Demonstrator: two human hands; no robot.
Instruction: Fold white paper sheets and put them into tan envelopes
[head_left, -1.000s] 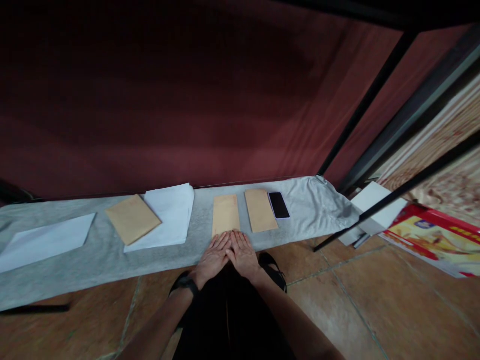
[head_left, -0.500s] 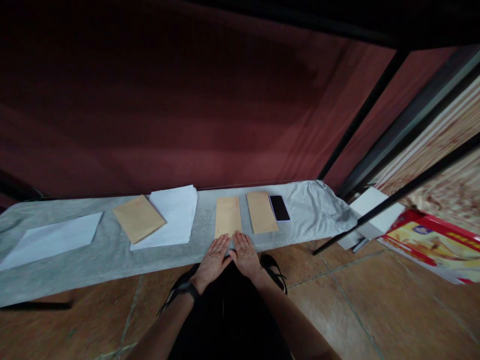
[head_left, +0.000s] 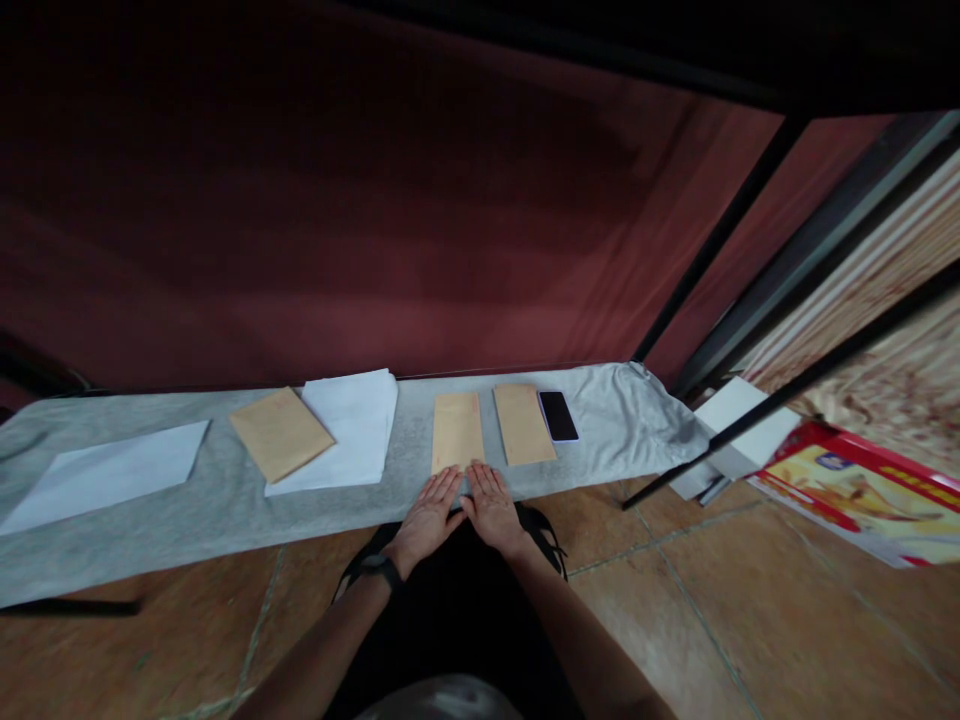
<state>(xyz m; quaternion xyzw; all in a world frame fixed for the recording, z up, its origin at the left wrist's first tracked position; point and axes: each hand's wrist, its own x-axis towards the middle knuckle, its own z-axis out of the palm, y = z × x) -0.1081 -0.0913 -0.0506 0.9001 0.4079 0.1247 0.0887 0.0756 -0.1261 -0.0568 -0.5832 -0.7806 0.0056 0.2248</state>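
A brown paper envelope (head_left: 457, 430) lies on the grey cloth, its long side pointing away from me. My left hand (head_left: 429, 518) rests flat with fingers stretched out, its fingertips on the envelope's near end. Beside it, my right hand (head_left: 491, 508) lies flat too, fingertips at the near right corner, the thumbs almost meeting. The hands cover part of the near edge. Just to the right is a second brown envelope (head_left: 525, 425), and a dark-screened phone (head_left: 559, 416) lies next to that.
A grey cloth (head_left: 409, 440) covers the narrow table. Left of me, more brown envelopes (head_left: 281, 432) overlap a stack of white paper (head_left: 352, 425); another white sheet (head_left: 112, 475) lies farther left. Black frame bars (head_left: 720, 235) rise at right, near a red and yellow box (head_left: 862, 490) on the floor.
The view has shifted very slightly. Both hands stay flat at the near end of the envelope, and the things on the cloth keep their places.
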